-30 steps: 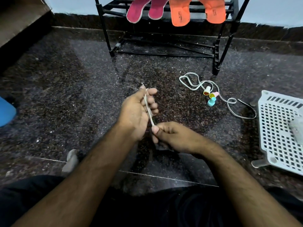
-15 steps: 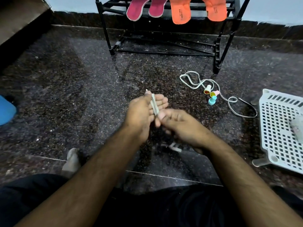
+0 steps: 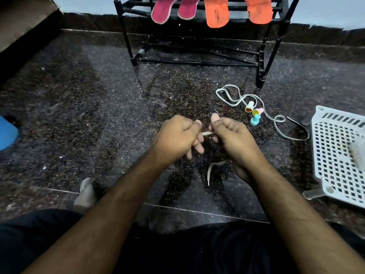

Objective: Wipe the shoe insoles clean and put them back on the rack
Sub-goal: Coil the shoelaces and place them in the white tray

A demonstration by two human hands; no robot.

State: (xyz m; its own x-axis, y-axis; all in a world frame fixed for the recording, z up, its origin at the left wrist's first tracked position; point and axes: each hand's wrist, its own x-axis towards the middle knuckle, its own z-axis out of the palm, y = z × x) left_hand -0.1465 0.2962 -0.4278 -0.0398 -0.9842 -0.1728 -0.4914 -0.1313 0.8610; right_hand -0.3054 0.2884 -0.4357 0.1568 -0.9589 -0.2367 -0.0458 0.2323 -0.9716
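Head view, looking down at a dark speckled stone floor; left hand and right hand held close together above it, each with fingers curled round a pale lace; a short taut span of the lace shows in the gap between the two fists, and a loose end hangs below the right hand. Beyond both hands stands a black rack against the wall; four insoles overhang its shelf, two pink insoles on the left and two orange insoles on the right, the far orange one reaching nearly to the rack's right post. Beyond and to the right of the right hand, a second lace lies looped on the floor, running between three small caps: one white cap, one pink cap, one teal cap, clustered just beside one another. Further right, one white perforated plastic tray rests on the floor, its legs visible at the near edge; a pale object on it is too blurred to identify. Far left of the left hand, one blue object is cut off by the frame edge. Near the left forearm lies one grey sock-clad foot; dark clothing fills the bottom of the view. Nothing stands between the hands and the rack.
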